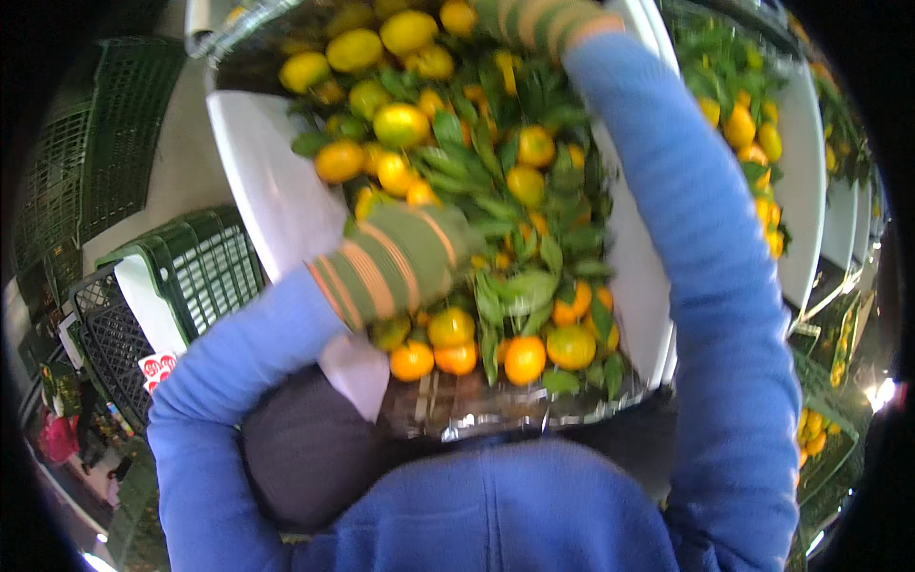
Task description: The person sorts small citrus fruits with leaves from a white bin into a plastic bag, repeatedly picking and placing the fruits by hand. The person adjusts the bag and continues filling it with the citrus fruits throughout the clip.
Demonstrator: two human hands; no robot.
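Observation:
Before me, orange and yellow-green citrus fruits with leafy stems lie in a white-walled bin. My left hand, in a green glove with orange stripes, reaches in from the left over the middle of the fruit. Its fingers blur into the leaves, so I cannot tell what it grips. At the bin's far end is my right hand, gloved alike and cut by the top of the picture. Its fingers are blurred too, near a cluster of leaves. Clear plastic film lines the bin's near edge.
Another white bin of leafy citrus stands to the right. Green plastic crates and a black crate are on the left, beside a sheet of red-and-white stickers. Loose fruit fills a crate at lower right.

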